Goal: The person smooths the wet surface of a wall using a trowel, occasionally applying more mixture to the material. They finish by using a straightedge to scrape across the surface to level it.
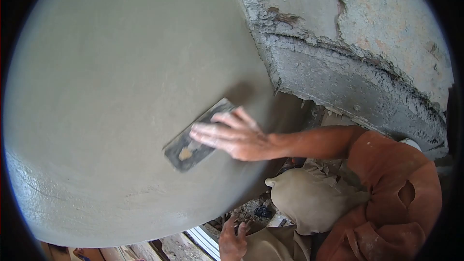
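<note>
While aslant, trowel [195, 152] beneath grip [239, 137].

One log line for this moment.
right hand: holding float | float: against smooth grey surface | left hand: fingers curled, near trousered leg

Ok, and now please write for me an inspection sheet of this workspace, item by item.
Surface: grey wall, mostly smooth, shiny and wet-looking at the picture's lower left.
Job's things: trowel, flat at the wall, a pale lump on its back.
Clutter: loose rubble below the wall, with a small black thing too unclear to name.
Right hand: holds the trowel; fingers whitish.
Left hand: low, near the trousers; fingers bent, grip unclear.
Cables: nothing seen.
Surroundings: rough, broken concrete at the picture's upper right; orange shirt with a hole.
</note>
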`<state>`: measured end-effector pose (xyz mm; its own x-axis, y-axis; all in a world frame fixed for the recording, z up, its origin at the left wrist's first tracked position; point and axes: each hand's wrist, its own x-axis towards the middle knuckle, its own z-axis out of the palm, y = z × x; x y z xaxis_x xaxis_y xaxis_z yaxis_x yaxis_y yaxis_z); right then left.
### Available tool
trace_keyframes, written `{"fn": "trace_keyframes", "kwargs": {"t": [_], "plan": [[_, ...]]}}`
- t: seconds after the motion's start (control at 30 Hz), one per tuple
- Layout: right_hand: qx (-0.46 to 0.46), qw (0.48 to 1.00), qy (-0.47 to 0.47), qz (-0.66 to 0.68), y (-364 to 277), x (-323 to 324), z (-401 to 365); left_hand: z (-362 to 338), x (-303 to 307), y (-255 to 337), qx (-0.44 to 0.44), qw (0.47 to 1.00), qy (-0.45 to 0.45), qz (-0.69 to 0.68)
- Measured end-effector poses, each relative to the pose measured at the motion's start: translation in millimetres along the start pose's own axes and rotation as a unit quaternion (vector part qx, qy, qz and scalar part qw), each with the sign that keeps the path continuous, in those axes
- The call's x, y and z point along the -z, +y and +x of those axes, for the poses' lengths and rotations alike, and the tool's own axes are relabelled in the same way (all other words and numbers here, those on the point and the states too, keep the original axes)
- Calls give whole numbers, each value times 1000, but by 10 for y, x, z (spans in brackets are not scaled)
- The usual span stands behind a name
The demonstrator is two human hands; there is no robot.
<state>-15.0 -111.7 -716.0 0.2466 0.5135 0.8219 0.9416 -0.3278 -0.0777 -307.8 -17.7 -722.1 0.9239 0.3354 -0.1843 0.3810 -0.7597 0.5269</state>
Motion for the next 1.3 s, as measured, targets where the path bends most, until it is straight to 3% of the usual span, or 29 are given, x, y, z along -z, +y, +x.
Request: {"fn": "trace_keyframes", "kwargs": {"t": [0.07,0.1,0.13,0.2,0.27,0.37,0.4,0.5,0.63,0.7,0.8,0.83,0.9,0.97,1.03,1.1,1.17,1.23,1.3], "plan": [[-37,997,70,1,224,390,162,-141,-14,-194,57,998,24,-22],[-4,986,165,-15,460,489,357,-201,-88,-392,30,999,39,9],[-22,970,241,10,703,513,573,-278,-88,-383,66,997,38,15],[-156,950,237,-130,839,603,848,-312,-39,-304,131,991,18,19],[-118,941,301,-96,721,646,1220,-306,-31,-310,175,985,2,7],[-86,949,280,-118,362,245,1061,-270,-24,-357,154,987,-10,-42],[-107,961,238,-87,196,112,870,-243,-12,-354,161,985,-32,-63],[-37,992,113,-47,-261,-124,370,-259,-39,-426,140,985,-56,-89],[-14,999,-14,40,-177,-159,-214,-281,-17,-384,161,980,-62,-104],[-41,993,55,92,94,132,-94,-319,-6,-446,169,982,-55,-64],[-101,965,236,-63,780,367,343,-332,84,-314,171,982,-64,-55],[-104,962,239,-84,783,413,452,-319,101,-305,184,979,-79,-42],[-233,928,290,-22,818,482,775,-304,86,-343,167,981,-88,-40],[-183,936,298,-44,719,207,640,-320,-22,-599,130,986,-101,-21],[-197,961,192,31,234,134,428,-250,91,-252,136,985,-81,-64],[-155,982,96,42,-96,-50,87,-200,168,-151,257,945,-182,-88],[-88,993,-3,76,-147,-162,-298,-249,109,-224,213,964,-150,-56],[-91,988,44,121,9,-242,-564,-280,87,-253,171,978,-118,-27],[-153,977,120,87,399,28,-557,-330,98,-236,238,951,-127,-149]]}}
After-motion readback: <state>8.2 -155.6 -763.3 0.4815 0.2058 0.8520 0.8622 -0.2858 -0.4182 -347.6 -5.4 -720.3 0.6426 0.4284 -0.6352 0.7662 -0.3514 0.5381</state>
